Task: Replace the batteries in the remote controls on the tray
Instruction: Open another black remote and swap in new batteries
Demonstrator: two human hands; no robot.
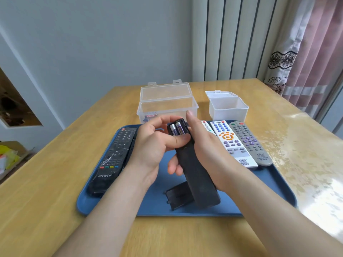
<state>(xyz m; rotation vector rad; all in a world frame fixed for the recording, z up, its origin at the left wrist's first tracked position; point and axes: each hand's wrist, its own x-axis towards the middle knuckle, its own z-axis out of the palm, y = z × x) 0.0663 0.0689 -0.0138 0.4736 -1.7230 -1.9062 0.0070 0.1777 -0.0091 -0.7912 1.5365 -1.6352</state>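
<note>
**Batteries Bared as Remote Is Held Over Tray**

Both grips close round the black remote over the blue tray. The left grip sets its thumb just under two purple batteries, and the right grip wraps the opposite edge. The remote is likely light, stiff and slick, best held by its long edges. The loose cover lies below the grips. The contents of the clear box beyond them are hard to make out.

bare tray centre, flanked by black remote and pale remotes, carries a loose battery cover.
</note>
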